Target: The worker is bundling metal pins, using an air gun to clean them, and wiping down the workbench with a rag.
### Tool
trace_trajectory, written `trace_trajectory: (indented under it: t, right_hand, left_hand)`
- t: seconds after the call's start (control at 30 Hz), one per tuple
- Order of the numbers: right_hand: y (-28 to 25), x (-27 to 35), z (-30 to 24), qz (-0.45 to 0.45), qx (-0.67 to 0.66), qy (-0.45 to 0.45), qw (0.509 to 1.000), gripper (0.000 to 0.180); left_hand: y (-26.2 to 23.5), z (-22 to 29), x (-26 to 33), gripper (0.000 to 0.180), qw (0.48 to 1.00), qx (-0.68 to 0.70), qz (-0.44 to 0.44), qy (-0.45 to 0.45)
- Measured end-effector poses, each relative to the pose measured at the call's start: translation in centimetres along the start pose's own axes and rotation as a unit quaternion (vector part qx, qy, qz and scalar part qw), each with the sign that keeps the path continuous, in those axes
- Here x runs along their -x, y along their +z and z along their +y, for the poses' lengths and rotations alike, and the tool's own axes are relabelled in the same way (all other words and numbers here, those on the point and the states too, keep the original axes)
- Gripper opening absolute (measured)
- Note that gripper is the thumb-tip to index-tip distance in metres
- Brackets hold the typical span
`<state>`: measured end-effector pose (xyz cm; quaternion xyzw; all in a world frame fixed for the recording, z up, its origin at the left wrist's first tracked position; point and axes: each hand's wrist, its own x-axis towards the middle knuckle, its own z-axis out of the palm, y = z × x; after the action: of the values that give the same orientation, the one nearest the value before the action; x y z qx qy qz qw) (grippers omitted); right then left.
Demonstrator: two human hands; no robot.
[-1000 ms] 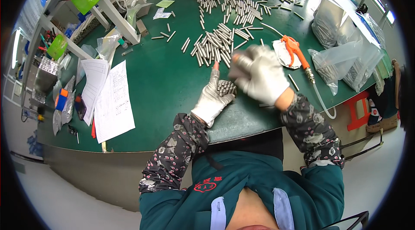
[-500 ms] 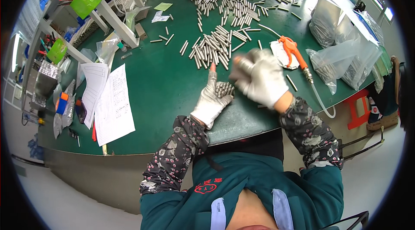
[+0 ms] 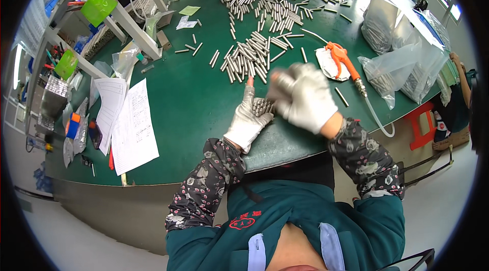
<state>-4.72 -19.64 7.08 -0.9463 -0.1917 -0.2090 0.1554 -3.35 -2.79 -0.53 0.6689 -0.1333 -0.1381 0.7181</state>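
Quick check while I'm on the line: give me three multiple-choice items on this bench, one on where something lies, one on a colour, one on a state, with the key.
1. Where does the air blow gun lie?
A. Right of the right hand
B. On the paper sheets
C. Under the left hand

2. What colour is the table top?
A. White
B. Green
C. Brown

3. How does the left hand lie?
A. Palm up, with small metal rods in it
B. Closed in a fist
C. Hanging off the table

Key: 1 A, the orange gun rests on a white cloth by the clear bags. 2 B, the bare mat is dark green. 3 A, the gloved palm faces up with short rods lying on it, the blurred right hand just above.
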Motion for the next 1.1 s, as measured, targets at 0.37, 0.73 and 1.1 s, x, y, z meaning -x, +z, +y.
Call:
trace_trajectory:
  t: [0.37, 0.73, 1.1]
  right_hand:
    - [-0.5, 0.2, -0.4, 0.006, -0.009, -0.018, 1.0, 0.044]
    - [1.9, 0.9, 4.9, -0.042, 0.112, 0.077, 0.99, 0.044]
    - [2.7, -1.0, 1.0, -0.062, -0.1, -0.026, 0.993, 0.014]
  left_hand:
    - [-0.2, -1.8, -0.4, 0.098, 0.997, 0.039, -0.011, 0.065]
    - [0.3, -0.1, 0.1, 0.097, 1.0, -0.018, 0.015, -0.004]
    - [0.1, -0.4, 0.0, 0.098, 1.0, -0.027, 0.006, 0.013]
